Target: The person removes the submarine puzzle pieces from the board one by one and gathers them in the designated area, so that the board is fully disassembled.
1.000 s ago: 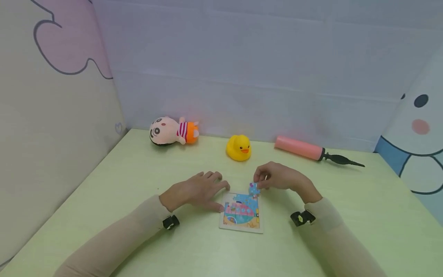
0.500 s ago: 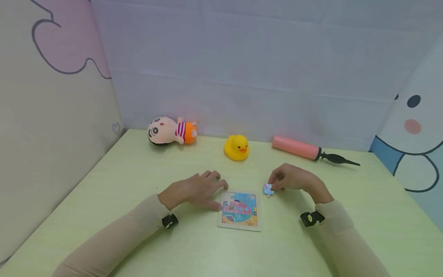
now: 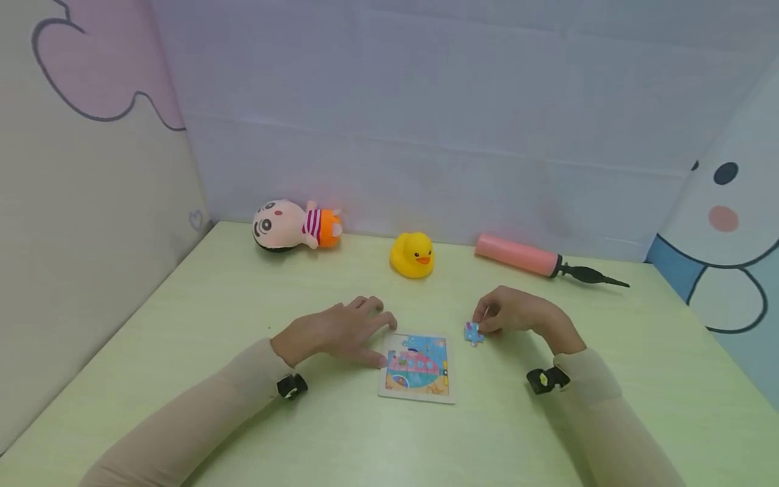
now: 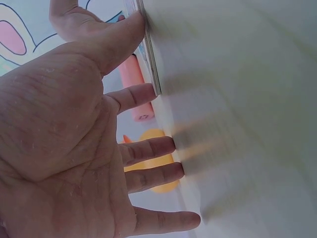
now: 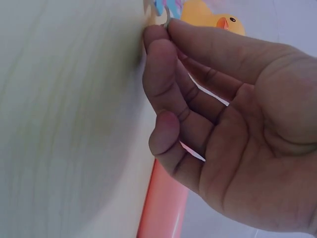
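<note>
A small blue jigsaw piece [image 3: 473, 333] is pinched between the thumb and fingers of the right hand [image 3: 514, 312], near the upper right corner of a square puzzle tray [image 3: 420, 399] and apart from it. In the tray, a pink and teal submarine picture [image 3: 416, 366] is shown, with a pale patch visible at its upper left. The fingers of the left hand [image 3: 342, 333] are spread apart; the tray's left edge is touched by its thumb, and the upper left corner is met by its index finger. The tray is laid flat on a pale green table [image 3: 328, 439]. Farther back, a yellow rubber duck [image 3: 412, 256] is placed between a doll [image 3: 297, 225] in a striped top, laid on its back, and a pink hand pump [image 3: 517, 255] with a black nozzle.
</note>
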Tool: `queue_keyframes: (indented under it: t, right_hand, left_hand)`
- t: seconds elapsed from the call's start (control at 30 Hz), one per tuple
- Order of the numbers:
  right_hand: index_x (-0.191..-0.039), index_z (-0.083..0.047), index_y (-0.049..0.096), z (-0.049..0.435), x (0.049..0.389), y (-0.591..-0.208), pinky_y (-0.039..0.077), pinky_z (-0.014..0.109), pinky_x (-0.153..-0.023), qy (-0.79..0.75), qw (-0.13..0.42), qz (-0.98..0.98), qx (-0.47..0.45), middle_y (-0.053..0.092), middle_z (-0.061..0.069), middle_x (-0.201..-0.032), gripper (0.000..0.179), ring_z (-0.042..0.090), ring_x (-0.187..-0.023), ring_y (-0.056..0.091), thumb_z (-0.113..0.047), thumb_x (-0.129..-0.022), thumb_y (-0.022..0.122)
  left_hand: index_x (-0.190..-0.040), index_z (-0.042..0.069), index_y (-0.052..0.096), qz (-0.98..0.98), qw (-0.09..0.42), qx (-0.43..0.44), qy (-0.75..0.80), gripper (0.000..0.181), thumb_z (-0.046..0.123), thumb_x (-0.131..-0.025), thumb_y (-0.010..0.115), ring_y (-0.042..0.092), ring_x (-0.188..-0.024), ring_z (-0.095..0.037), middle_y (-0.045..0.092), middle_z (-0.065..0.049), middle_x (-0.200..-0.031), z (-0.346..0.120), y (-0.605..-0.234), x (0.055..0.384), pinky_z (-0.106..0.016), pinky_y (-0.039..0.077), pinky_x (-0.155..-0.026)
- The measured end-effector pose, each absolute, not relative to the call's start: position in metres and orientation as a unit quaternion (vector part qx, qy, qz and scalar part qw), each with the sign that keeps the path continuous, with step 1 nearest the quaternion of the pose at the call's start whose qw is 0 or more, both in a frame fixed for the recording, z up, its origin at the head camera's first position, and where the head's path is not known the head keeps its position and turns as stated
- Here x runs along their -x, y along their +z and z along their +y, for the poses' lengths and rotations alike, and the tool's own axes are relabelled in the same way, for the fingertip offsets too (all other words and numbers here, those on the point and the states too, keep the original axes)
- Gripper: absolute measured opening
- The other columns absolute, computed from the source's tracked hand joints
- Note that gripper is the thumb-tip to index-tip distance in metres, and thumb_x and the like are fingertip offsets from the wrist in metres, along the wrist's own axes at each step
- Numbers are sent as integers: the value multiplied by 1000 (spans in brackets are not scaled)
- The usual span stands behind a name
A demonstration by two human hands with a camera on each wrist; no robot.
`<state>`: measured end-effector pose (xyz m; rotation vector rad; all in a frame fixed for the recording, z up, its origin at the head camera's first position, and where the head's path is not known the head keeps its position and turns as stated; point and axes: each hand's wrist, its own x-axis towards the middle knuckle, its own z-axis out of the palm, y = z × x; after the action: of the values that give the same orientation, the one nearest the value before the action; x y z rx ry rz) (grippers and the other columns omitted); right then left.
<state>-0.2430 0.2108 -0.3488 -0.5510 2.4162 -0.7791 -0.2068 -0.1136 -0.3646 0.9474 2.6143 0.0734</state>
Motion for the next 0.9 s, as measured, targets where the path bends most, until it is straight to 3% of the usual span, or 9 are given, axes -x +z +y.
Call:
queue_keyframes:
  t: [0.57, 0.9]
  right_hand:
    - [-101, -5, 67, 210, 245, -348, 39, 32, -66, -313, 262, 883, 230, 60, 4, -74, 7, 18, -68, 52, -6, -94, 66]
    - [-103, -10, 70, 176, 235, -345, 44, 33, -66, -286, 250, 886, 265, 66, 5, -84, 8, 19, -71, 55, -9, -96, 66]
  left_hand:
    - [-139, 29, 46, 923, 187, -335, 34, 58, 53, -91, 67, 40, -134, -33, 38, -12, -150, -114, -362, 207, -53, 42, -103]
    - [-140, 29, 46, 923, 179, -340, 25, 59, 54, -91, 66, 40, -133, -32, 38, -11, -150, -113, -366, 210, -53, 42, -103]
